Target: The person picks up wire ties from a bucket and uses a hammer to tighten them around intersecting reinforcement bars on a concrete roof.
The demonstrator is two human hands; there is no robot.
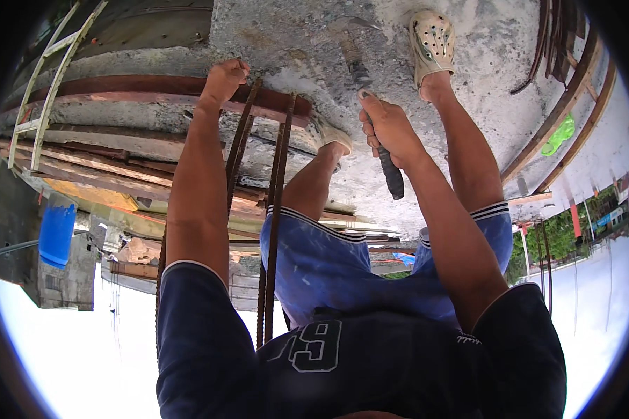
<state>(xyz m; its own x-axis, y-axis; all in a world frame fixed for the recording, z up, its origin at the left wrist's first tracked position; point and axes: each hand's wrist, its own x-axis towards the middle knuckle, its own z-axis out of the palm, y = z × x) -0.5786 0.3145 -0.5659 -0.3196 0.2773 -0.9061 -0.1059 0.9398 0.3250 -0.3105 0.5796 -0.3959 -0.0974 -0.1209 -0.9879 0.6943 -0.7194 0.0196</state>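
My right hand (393, 130) is wrapped round the black grip of a hammer (392, 179). Its rusty shaft points away from me, and the head, blurred at the far end, is over the grey concrete floor (286, 35). My left hand (225, 80) is closed in a fist just above a reddish-brown wooden beam (150, 85). Whatever its fingers may pinch is too small to make out. Beside that hand, rusty ribbed steel bars (278, 174) rise past the beam, between my left arm and my legs.
My feet, in beige clogs (433, 43), stand on the concrete either side of the hammer. A ladder (49, 91) and stacked planks (112, 162) lie left, with a blue drum (57, 232) beyond. At right are curved timbers (573, 105) and green plastic (558, 135).
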